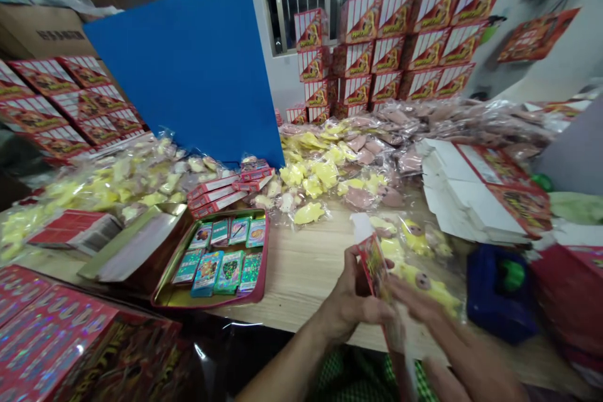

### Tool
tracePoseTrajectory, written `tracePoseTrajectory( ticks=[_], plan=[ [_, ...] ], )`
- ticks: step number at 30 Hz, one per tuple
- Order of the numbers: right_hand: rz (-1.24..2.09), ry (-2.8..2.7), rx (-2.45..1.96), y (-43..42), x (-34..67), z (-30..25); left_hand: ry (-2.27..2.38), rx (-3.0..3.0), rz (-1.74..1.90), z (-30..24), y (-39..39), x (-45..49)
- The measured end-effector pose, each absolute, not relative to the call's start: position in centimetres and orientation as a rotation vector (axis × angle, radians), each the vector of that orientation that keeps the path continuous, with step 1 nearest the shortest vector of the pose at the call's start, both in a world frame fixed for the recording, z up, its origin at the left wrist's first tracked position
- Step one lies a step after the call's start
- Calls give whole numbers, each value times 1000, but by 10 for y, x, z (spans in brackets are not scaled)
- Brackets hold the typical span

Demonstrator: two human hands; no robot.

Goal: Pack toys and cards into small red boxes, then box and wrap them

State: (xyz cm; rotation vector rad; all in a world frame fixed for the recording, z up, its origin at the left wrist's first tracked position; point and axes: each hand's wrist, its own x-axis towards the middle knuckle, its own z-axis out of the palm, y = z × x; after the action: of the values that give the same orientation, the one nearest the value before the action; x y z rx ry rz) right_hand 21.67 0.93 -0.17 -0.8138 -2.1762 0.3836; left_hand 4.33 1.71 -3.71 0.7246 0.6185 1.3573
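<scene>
My left hand (346, 304) is closed around a narrow red printed carton (374, 264), thumb on the near side and fingers behind. A white flap (362, 226) sticks up at the carton's far end. My right hand (452, 339) is blurred, its fingers stretched out along the right side of the carton. The carton's lower end lies partly behind that hand. Just beyond the hands are yellow bear-like figures in clear bags (424, 282). To the right stands a dark blue tape-dispenser-like object (499, 301) with a green roll inside.
Left of my hands, a red-rimmed tin (264, 264) holds several card stacks. Flattened cartons (466, 195) lie at right. Bagged yellow and pink figures (325, 173) are heaped behind, before stacked red boxes (400, 44). A blue panel (198, 69) stands upright at left.
</scene>
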Motion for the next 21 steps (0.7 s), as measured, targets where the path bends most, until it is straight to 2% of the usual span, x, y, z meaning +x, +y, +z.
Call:
tracePoseTrajectory(
  ticks=[3, 6, 8, 14, 17, 21],
  plan=[
    [354, -2208, -700, 32, 216, 8, 616, 960, 1146, -43, 5, 27],
    [443, -2184, -706, 53, 221, 5, 659, 1000, 1149, -45, -3, 20],
    [602, -2105, -773, 63, 223, -8, 664, 913, 1263, -43, -4, 16],
    [1460, -1488, -1057, 65, 203, -65, 636, 710, 1419, -31, 0, 12],
    [1614, -1262, -1168, 60, 187, -67, 684, 691, 1453, -33, 2, 17],
    [1657, -1079, -1170, 57, 174, -51, 809, 643, 1543, -44, 6, 24]
  ],
)
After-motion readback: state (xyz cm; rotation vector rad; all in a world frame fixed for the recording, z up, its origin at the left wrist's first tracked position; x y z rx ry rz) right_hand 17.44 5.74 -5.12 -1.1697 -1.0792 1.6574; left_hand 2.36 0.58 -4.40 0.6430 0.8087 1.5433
